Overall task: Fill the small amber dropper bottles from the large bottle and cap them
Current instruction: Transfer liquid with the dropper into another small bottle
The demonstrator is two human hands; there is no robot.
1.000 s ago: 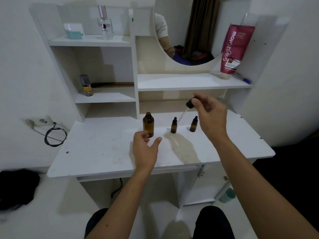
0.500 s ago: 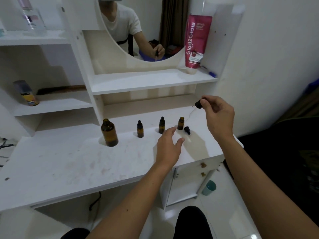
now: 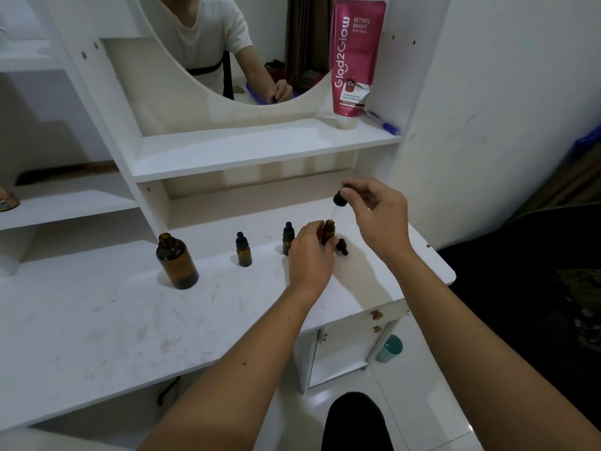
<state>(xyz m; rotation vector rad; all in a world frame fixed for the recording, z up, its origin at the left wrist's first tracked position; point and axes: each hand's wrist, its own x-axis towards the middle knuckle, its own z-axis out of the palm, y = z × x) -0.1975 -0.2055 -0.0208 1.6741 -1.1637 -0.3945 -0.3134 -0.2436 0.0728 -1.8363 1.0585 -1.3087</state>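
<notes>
The large amber bottle (image 3: 176, 262) stands uncapped at the left of the white desk (image 3: 130, 320). Three small amber bottles stand in a row to its right: a capped one (image 3: 243, 250), a second capped one (image 3: 287, 237) partly behind my left hand, and an uncapped one (image 3: 328, 231). My left hand (image 3: 310, 255) grips the uncapped small bottle. My right hand (image 3: 379, 216) holds a black dropper (image 3: 340, 199) by its bulb, its glass tip just above that bottle's mouth. A loose black dropper cap (image 3: 342, 246) lies beside it.
A shelf (image 3: 260, 148) overhangs the back of the desk, with a pink lotion tube (image 3: 353, 56) and a blue pen (image 3: 383, 123) on it. A mirror (image 3: 234, 43) is above. The desk's right edge is close. A teal cup (image 3: 389, 348) sits on the floor.
My left hand moved forward from the desk front and closed on the uncapped small bottle. The right hand stayed above it with the dropper. The view shifted further right.
</notes>
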